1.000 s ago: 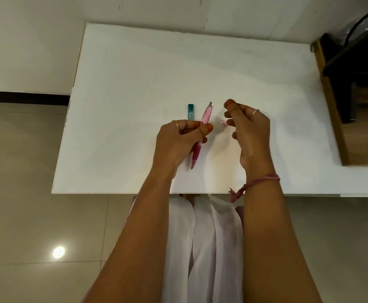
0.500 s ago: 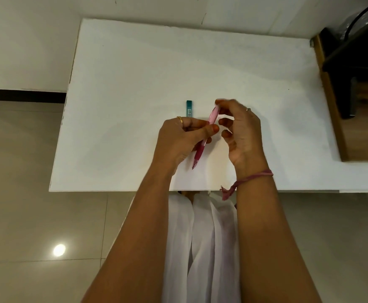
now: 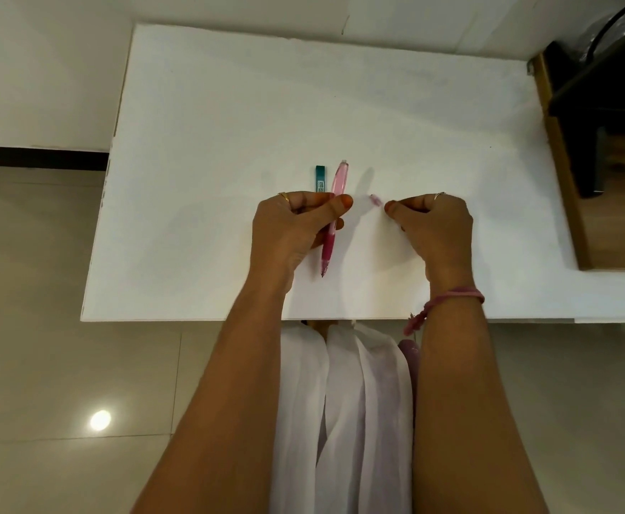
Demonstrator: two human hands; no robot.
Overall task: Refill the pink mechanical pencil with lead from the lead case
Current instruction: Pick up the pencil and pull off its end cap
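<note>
My left hand (image 3: 296,226) grips the pink mechanical pencil (image 3: 335,209) around its middle. The pencil's tip points toward me and its pale top end points away. The teal lead case (image 3: 320,178) lies on the white table (image 3: 211,142) just left of the pencil's top, its near end hidden behind my left fingers. A small pink cap (image 3: 376,200) lies on the table between my hands. My right hand (image 3: 433,228) rests to the right with fingers curled and thumb pinched to forefinger beside the cap; nothing shows in it.
A dark chair (image 3: 608,90) and a wooden surface (image 3: 615,202) stand at the table's right end. The table's near edge (image 3: 192,320) runs under my forearms, with tiled floor (image 3: 44,328) to the left.
My right hand was at the pencil's top half a second ago and has drawn away to the right with fingers closed. My left hand keeps the pencil in much the same place.
</note>
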